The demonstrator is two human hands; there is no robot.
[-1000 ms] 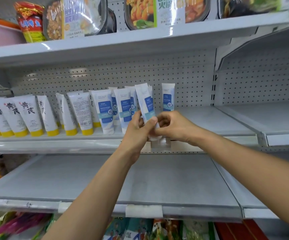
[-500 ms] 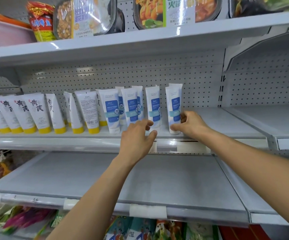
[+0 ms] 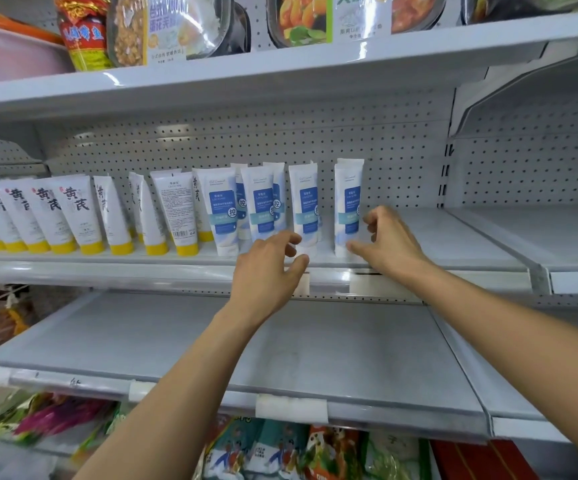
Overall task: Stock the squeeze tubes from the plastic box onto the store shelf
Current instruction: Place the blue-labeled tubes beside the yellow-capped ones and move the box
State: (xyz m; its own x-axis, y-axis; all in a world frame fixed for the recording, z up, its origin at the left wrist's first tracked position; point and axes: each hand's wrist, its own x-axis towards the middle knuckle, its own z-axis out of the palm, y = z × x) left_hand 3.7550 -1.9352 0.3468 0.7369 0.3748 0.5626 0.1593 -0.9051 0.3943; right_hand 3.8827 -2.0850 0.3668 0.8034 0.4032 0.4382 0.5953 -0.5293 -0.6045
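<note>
Several white squeeze tubes with blue labels (image 3: 304, 207) stand cap-down on the middle shelf (image 3: 453, 244). The rightmost blue-label tube (image 3: 347, 206) stands alone at the end of the row. My right hand (image 3: 386, 242) hovers just right of it, fingers loosely curled, the thumb near the tube's base, holding nothing. My left hand (image 3: 268, 268) is in front of the shelf edge below the tubes, fingers relaxed and empty. The plastic box is out of view.
White tubes with yellow caps (image 3: 76, 216) fill the left of the same shelf. Packaged food (image 3: 162, 26) sits on the top shelf. A bare grey shelf (image 3: 280, 348) lies below my arms, with snack bags (image 3: 280, 452) under it. The right bay's shelf (image 3: 540, 233) holds nothing.
One second ago both hands held a blue-label tube. It now stands on the shelf, and both hands have let go and drawn slightly back.
</note>
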